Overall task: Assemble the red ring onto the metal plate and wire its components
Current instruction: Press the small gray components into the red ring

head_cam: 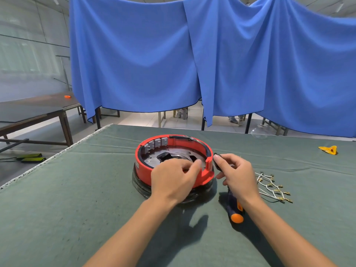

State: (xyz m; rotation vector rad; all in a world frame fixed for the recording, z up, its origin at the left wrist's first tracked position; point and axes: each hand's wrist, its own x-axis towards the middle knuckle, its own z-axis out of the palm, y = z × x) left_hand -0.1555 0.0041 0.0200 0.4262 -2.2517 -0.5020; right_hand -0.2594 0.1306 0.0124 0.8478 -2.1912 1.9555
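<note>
Nearest me: my two bare forearms, reaching in from the bottom edge over the one green felt-covered table (77, 199). From there, big to small.

One red plastic ring (174, 160), seated on one dark round metal plate (173, 157) that shows through its middle, mid-table. Four grey block components (155, 144) stand in a row inside the ring's far-left wall.

Left hand (173, 178) over the ring's near rim, fingers curled inward; whether they pinch anything, I cannot tell.

Right hand (236, 173) just right of the ring, thumb and forefinger pinching one small dark part (216, 160) against the ring's outer edge.

One orange-and-black-handled screwdriver (234, 211) lies beneath my right wrist.

One bundle of white wires with brass terminals (272, 187), right of that hand.

One yellow scrap (328, 149), far right.
</note>
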